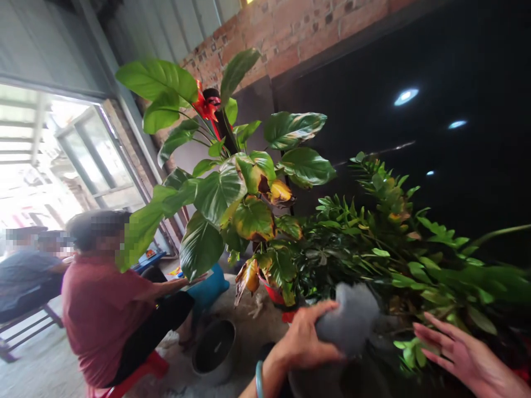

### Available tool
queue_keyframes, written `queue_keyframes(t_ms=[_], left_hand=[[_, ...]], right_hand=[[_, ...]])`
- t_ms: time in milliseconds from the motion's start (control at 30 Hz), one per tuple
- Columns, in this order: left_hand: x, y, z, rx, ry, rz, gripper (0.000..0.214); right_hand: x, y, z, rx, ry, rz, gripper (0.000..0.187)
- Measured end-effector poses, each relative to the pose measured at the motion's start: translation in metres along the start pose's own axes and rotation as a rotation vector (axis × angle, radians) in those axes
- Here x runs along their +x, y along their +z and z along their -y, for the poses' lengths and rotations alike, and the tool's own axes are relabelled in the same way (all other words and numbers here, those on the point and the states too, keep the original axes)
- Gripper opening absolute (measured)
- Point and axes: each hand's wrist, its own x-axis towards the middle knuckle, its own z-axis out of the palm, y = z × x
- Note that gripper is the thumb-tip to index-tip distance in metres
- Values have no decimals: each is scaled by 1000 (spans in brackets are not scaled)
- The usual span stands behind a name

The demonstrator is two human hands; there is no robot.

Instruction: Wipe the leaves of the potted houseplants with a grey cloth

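My left hand (pixel 305 338) is closed on a grey cloth (pixel 350 320), low in the middle of the view, pressed toward the base of a bushy plant with small leaflets (pixel 373 243). My right hand (pixel 460 354) is flat, fingers spread, against the plant's lower leaves at the right. A bracelet (pixel 259 378) shows on my left wrist.
A large-leaved plant (pixel 232 193) with a red flower (pixel 206 106) stands in a red pot (pixel 276 293) behind. A person in a red shirt (pixel 103 315) sits at left on a red stool. A dark bucket (pixel 213 348) is on the floor. Brick wall and dark panel (pixel 415 83) behind.
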Motion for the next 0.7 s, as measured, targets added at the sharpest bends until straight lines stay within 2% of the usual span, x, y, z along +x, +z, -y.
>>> queue_keyframes(t_ms=[67,133,167,200,267,367,433,467,533,633,700], left_hand=[[18,-13,-16,-107,90,-197,81],[39,-16,-21,-152,125,-377,80],[46,-13,-17,-141,122,-426,80],[49,-8,-10,-111,105,-424,79],[40,7,10,-26,44,-269,79],[1,23,40,76,-88,104,77],[-24,20,46,90,-171,137,75],[-31,15,43,93,-176,113,75],[-31,0,27,75,-98,2,77],[-4,-19,-2,-20,67,-261,78],[20,-19,-10,-69,119,-400,77]], right_hand=[[4,1,1,0,-22,15,48],[4,11,3,-4,-39,19,46],[2,17,4,-5,-44,16,45],[-1,22,4,-2,-54,6,44],[-9,31,5,19,-79,-53,44],[-24,31,6,38,-58,-116,48],[-31,26,8,14,-21,-119,49],[-33,23,9,0,-14,-117,48],[-35,22,10,-18,-20,-128,47],[-36,30,11,-17,-43,-133,47],[-38,40,11,13,-49,-155,47]])
